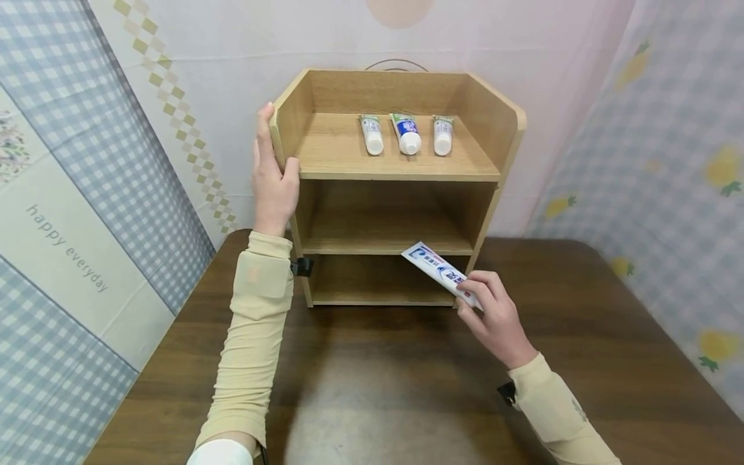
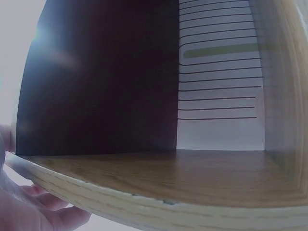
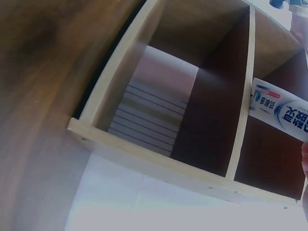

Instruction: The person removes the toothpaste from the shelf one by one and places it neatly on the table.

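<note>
Tube (image 1: 437,266), white: I see it pinched in right hand (image 1: 493,318); shelf unit (image 1: 401,175) beyond, gripped by left hand (image 1: 276,190).

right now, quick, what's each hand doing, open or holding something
Left hand: closed, gripping the wooden shelf by one side.
Right hand: closed, holding a toothpaste tube.

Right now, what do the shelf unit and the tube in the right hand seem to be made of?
Shelf unit: fairly matt wood or wood-look board, judging by the grain. Tube: probably smooth plastic or laminate, given its flattened, printed end.
</note>
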The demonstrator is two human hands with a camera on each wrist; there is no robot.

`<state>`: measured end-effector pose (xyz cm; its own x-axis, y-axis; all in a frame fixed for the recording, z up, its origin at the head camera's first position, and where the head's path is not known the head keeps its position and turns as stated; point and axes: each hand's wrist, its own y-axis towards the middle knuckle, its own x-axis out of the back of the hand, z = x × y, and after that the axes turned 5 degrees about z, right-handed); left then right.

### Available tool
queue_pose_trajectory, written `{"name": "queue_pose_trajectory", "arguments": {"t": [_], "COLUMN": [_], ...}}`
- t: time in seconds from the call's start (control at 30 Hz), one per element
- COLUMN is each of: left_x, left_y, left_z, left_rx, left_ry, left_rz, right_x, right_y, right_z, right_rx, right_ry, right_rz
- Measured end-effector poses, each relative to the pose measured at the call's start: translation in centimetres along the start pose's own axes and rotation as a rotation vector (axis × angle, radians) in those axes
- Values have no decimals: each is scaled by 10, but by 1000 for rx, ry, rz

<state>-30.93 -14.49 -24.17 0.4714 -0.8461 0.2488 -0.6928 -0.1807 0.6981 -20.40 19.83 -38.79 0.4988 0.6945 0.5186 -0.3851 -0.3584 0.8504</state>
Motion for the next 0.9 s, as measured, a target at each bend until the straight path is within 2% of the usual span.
{"name": "queue_pose_trajectory", "arguments": {"t": [0.4,0.63,0.9], "left_x": [0,0,-1], "left_y": [1,1,0], "left_z": [0,1,-1], "left_rx": [-1,-30,-5], "left_ry": [-37,-56,-50], "left_rz": [-9,-12,-5], "right_x": [23,33,43], "right_y": [-27,-47,-60], "right_z": [1,1,-5], "right_rx": [6,14,-20], "right_ry": [-51,-87,-96], "right_rz": [-51,-42,-33]}}
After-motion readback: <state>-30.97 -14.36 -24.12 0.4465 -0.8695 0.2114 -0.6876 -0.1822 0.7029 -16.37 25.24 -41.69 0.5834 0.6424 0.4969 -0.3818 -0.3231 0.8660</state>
